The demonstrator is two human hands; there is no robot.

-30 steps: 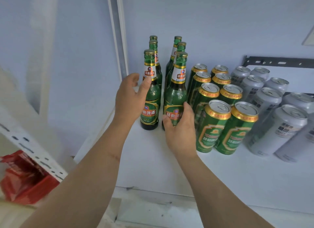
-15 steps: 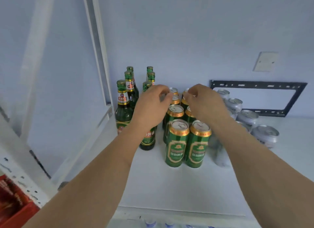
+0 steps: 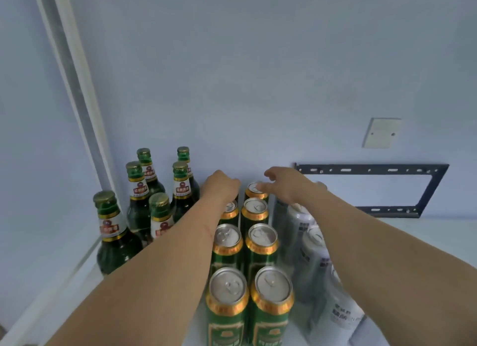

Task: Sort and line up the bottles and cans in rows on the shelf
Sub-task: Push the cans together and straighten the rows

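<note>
The left hand (image 3: 219, 188), fingers curled over and hidden, reaches the rear green can at 12 o'clock; its grip cannot be told. The right hand (image 3: 286, 185) touches the back green can (image 3: 255, 190) with loose fingers, green bottles (image 3: 139, 206) at 9 o'clock, silver cans (image 3: 309, 245) at 3 o'clock.

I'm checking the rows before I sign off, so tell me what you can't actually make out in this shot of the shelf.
Head view only:
- Rearmost left green can: hidden under the left hand.
- Left hand's grip: fingers curl out of sight.
- Silver cans: the right forearm covers them, so the count is unclear.
- Front green cans: bottoms cut off by the lower edge.
- Bottle label text: too small and blurred.
- Right hand contact with the back can: unclear.
</note>
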